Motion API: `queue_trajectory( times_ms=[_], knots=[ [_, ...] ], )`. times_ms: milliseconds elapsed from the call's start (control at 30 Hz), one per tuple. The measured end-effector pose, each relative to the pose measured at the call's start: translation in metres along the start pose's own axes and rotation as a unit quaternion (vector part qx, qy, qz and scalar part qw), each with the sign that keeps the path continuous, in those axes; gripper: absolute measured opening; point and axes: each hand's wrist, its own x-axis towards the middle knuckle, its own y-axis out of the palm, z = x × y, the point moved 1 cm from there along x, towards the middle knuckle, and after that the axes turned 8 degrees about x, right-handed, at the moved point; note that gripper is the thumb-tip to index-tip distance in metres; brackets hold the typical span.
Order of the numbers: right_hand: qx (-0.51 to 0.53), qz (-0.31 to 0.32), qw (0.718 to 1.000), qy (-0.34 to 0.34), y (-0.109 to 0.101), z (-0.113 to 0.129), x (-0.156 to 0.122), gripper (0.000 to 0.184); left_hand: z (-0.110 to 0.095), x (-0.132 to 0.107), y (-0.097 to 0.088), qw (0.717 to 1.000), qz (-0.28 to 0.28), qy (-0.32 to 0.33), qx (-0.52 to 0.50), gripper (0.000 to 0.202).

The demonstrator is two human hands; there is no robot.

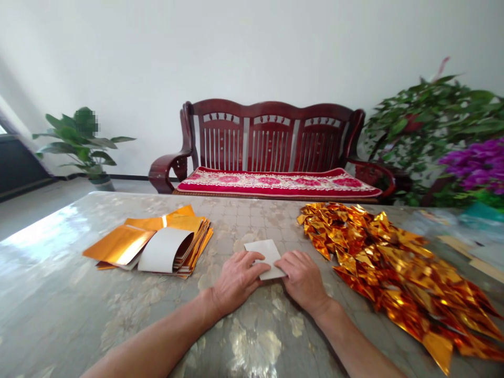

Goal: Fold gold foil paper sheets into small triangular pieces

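Observation:
A small sheet of paper (pixel 266 252), its pale side up, lies on the table in front of me. My left hand (pixel 241 274) is on its left edge, with thumb and fingers closed on the paper. At the lower right edge, my right hand (pixel 301 275) pinches the sheet between thumb and curled fingers. To the left sits a loose stack of gold foil paper sheets (pixel 122 244), one curled over to show its pale back. Over on the right spreads a big heap of folded gold foil pieces (pixel 394 262).
The table (pixel 157 325) has a glossy floral cover. Clear plastic bags (pixel 433 223) and tan strips (pixel 472 257) lie beyond the heap. Behind the table stands a dark wooden bench (pixel 271 136), with a potted plant (pixel 88 147) at left and purple flowers (pixel 476 163) at right.

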Motion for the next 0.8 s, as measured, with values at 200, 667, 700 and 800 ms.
queue_trajectory(
  times_ms=[200,667,700,800],
  knots=[
    [0.046,0.010,0.999,-0.002,0.003,-0.002,0.000,0.018,0.010,0.003,0.008,0.995,0.029,-0.087,-0.049,0.018],
    [0.104,0.064,0.988,0.095,0.007,-0.006,0.001,0.015,0.017,0.007,0.004,0.977,0.079,-0.168,-0.105,0.028],
    [0.102,0.066,0.987,0.101,0.007,-0.006,0.002,0.016,0.018,0.008,0.004,0.976,0.084,-0.174,-0.100,0.029],
    [0.094,0.070,0.985,0.124,0.008,-0.006,0.003,0.017,0.021,0.010,0.007,0.975,0.103,-0.185,-0.070,0.028]
  ],
)
